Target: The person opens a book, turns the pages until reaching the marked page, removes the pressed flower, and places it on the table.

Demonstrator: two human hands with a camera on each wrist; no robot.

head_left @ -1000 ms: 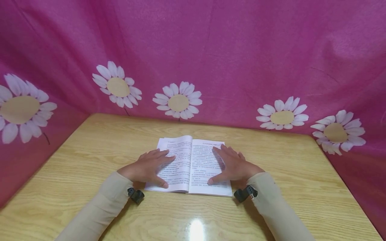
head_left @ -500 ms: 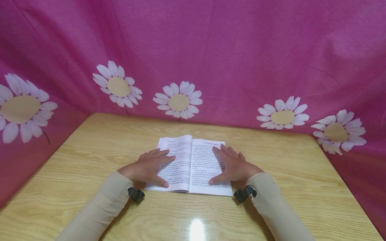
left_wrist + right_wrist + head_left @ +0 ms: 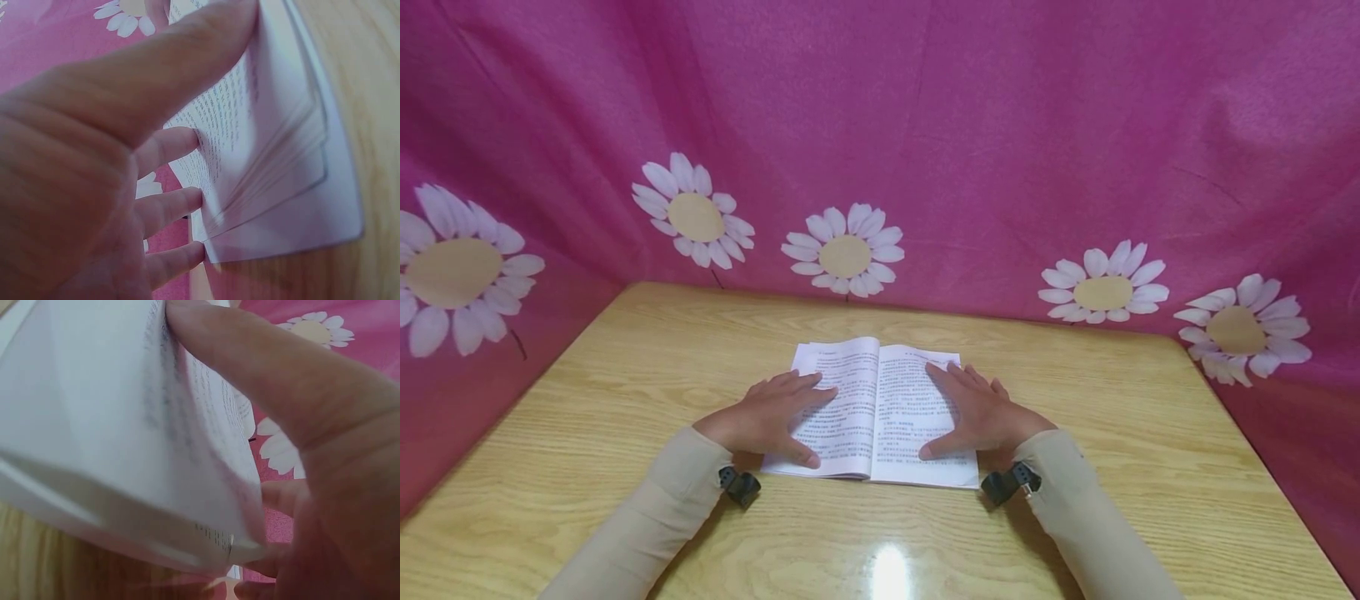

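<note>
An open book (image 3: 898,417) with printed text lies on the wooden table, its spine running away from me. On the left page rests my left hand (image 3: 772,417), fingers spread and thumb near the lower part of the page. My right hand (image 3: 981,412) lies mirrored over the right page's outer edge, thumb and forefinger spread across the text. In the left wrist view, the left thumb (image 3: 181,56) touches the page and the other fingertips meet its outer edge. The right wrist view shows the right thumb (image 3: 250,356) on the paper, with other fingers at the edge, partly hidden.
The wooden table (image 3: 1112,417) extends on all sides of the book. Behind it and at both sides hangs a magenta cloth (image 3: 970,167) printed with large white daisies. A black wrist camera (image 3: 741,486) sits on the left wrist, another black wrist camera (image 3: 1000,486) on the right.
The right forefinger has shifted very slightly to the left on the page. Both hands otherwise keep their places, and the book has not moved.
</note>
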